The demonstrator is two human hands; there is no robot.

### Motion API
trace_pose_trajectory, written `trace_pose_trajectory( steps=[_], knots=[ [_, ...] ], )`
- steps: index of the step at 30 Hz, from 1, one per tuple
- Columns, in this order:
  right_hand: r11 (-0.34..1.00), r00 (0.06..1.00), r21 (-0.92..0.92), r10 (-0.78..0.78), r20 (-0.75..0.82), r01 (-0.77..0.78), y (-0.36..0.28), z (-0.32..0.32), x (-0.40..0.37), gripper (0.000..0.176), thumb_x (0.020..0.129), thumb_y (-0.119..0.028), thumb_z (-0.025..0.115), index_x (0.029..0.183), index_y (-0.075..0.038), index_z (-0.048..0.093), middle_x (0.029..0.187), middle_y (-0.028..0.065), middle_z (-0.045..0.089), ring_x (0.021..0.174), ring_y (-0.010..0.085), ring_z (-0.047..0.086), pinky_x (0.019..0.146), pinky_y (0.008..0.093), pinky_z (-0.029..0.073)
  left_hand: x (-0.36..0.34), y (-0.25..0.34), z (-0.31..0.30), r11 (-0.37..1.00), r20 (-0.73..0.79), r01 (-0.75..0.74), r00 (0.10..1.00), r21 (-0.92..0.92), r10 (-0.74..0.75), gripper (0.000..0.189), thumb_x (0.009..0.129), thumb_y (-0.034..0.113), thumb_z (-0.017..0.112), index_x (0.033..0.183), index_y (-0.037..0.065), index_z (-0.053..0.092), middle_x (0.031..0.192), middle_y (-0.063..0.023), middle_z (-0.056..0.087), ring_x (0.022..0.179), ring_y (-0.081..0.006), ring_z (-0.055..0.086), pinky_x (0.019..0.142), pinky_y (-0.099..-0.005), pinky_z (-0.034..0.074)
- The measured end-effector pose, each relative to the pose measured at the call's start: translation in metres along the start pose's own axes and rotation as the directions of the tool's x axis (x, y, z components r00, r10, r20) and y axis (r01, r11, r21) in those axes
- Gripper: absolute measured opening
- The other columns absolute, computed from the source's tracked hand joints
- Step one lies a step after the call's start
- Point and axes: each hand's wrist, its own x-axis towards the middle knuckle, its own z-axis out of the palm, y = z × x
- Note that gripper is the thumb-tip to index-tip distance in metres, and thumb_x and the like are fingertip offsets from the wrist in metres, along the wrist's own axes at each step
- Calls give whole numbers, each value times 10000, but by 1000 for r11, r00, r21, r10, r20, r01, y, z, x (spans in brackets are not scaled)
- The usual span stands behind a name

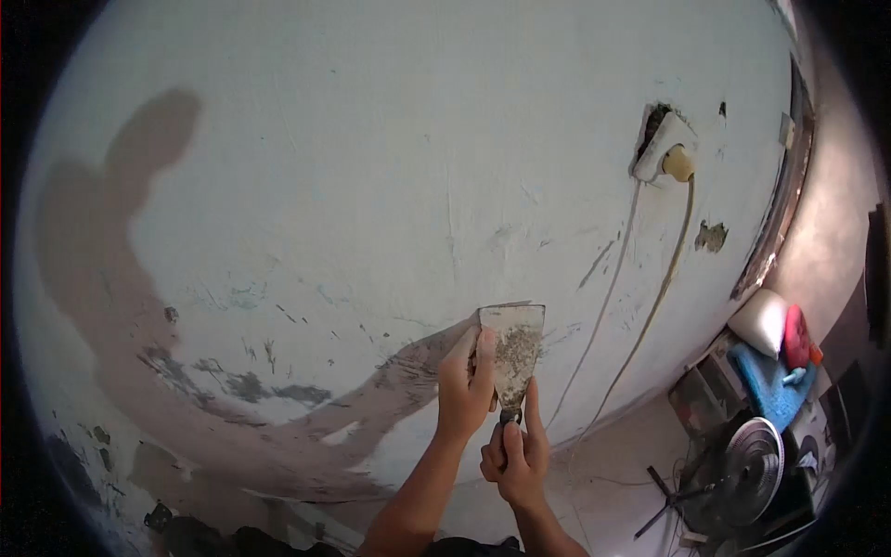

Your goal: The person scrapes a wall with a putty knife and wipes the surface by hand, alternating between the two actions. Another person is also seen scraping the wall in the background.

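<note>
A wide putty knife (516,348) stands upright before the white wall (371,186), its blade stained with dried grey material. My right hand (522,459) is wrapped round its dark handle, with one finger stretched up along the blade's right side. At the blade's left edge is my left hand (467,381), its fingers pressed together there; part of something dark shows behind them, too hidden to name. The blade's top edge is at the wall surface; whether it touches cannot be made out. Dark scraped patches (246,385) mark the lower wall.
A loose socket (664,148) with a yellowish plug (678,163) hangs at a wall hole, its cords running down to the floor. At the lower right are a fan (754,472), a blue cloth (775,385), a white sack (761,322) and a drawer unit (701,397).
</note>
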Motion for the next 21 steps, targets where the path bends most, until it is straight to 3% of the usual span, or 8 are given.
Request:
trace_pose_trajectory(
  steps=[1,5,7,12,14,15,18,21],
  knots=[
    [999,999,22,29,-17,-29,4,0,0,635,1045,-241,404,1552,-131,37,577,-37,314,433,47,265,385,227,235,2,-6,-1,998,-8,-57,998,36,57,350,1033,292,451,798,41,517,558,32,424,395,-28,394,354,-226,308],
    [999,999,22,45,-2,-44,-2,0,1,648,1044,-255,407,1552,-135,23,572,-32,323,431,48,269,386,231,238,3,8,-2,999,37,30,999,27,-31,336,1031,274,458,797,40,513,558,26,444,401,-25,396,358,-226,304],
    [999,1000,34,-17,23,16,1,-5,13,670,1041,-273,415,1551,-137,1,565,-30,322,424,55,276,383,238,246,9,10,3,998,2,-62,998,8,62,320,1029,262,461,820,33,540,560,24,463,397,-21,407,350,-224,299],
    [1000,1000,13,8,-1,-8,-8,4,-3,672,1040,-280,418,1550,-141,4,563,-32,308,413,56,271,379,238,259,2,13,0,998,40,59,998,-33,-57,323,1029,266,457,832,29,557,566,33,462,385,-22,419,339,-218,308],
    [999,999,34,29,29,-30,-1,-5,-3,654,1042,-266,406,1551,-134,15,564,-31,310,412,53,265,378,239,259,1,6,-2,999,46,11,999,-31,-10,325,1028,273,461,847,25,569,558,36,470,380,-23,411,338,-214,306],
    [997,999,58,42,26,-43,-9,-4,-1,609,1039,-115,340,1537,-51,-5,593,-19,381,446,54,324,405,233,312,3,2,-3,996,53,46,998,-76,-42,328,1026,286,469,894,15,598,559,32,496,371,-25,407,334,-208,303],
    [998,998,-1,59,22,-59,-13,0,-8,606,1039,-118,345,1537,-45,7,594,-24,371,452,52,322,406,231,308,-2,7,-5,979,46,147,989,-139,-142,326,1024,279,462,902,13,606,588,19,534,369,-28,419,303,-213,313],
    [999,998,-1,54,25,-54,-14,-3,-4,611,1041,-131,360,1536,-42,15,590,-26,371,456,51,317,410,231,313,1,7,-5,983,68,124,991,-139,-115,343,1025,305,461,923,12,608,585,16,533,369,-29,417,305,-210,308]
  ],
)
